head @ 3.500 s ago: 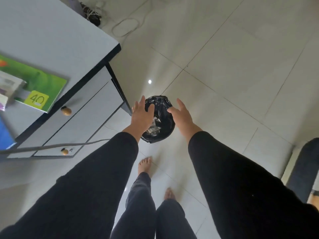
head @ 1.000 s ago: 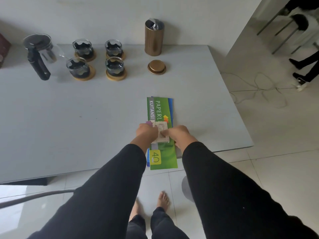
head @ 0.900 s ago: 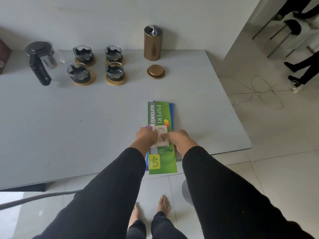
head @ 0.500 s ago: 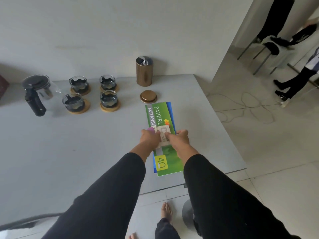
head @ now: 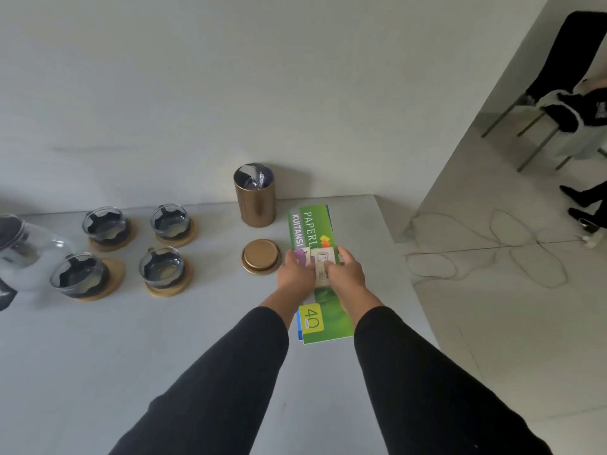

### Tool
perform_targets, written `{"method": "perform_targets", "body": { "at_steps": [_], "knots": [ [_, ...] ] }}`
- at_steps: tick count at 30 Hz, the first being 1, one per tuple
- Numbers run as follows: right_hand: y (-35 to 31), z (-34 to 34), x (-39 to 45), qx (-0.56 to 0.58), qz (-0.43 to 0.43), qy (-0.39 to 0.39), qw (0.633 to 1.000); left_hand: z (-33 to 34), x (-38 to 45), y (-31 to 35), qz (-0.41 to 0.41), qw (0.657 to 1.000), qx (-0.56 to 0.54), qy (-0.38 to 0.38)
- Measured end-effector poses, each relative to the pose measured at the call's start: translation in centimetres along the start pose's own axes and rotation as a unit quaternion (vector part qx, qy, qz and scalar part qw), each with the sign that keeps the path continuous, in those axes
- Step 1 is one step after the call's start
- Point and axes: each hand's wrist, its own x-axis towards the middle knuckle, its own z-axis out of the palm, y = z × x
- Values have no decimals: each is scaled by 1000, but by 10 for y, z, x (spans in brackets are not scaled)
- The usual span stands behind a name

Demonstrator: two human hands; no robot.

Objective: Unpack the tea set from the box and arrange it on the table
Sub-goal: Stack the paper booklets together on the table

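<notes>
Several glass cups with black wrapping inside stand on round wooden coasters (head: 108,274) at the back left of the grey table (head: 138,356). A glass teapot (head: 23,247) with a black lid is at the far left edge. A copper tin (head: 255,200) stands open near the wall, its lid (head: 261,256) lying in front of it. My left hand (head: 295,274) and my right hand (head: 346,274) both press on small paper leaflets (head: 323,261) on top of a stack of green booklets (head: 315,231) at the table's right side.
The table's right edge runs close beside the booklets. Tiled floor with loose cables (head: 492,251) and a white power strip (head: 593,241) lies to the right. A person's legs (head: 584,198) and a chair (head: 558,119) are at the far right.
Both hands have slid the booklets with the leaflets away from the table's front edge toward the wall, ending beside the tin and its lid. The view has tilted upward.
</notes>
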Motion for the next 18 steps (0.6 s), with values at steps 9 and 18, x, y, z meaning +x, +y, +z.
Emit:
{"method": "perform_targets", "body": {
  "at_steps": [9,18],
  "knots": [
    [-7,1,89,-64,2,-32,997,21,64,38,-59,997,49,16],
    [-9,20,115,-169,0,11,986,27,80,49,-90,992,73,51]
  ]
}}
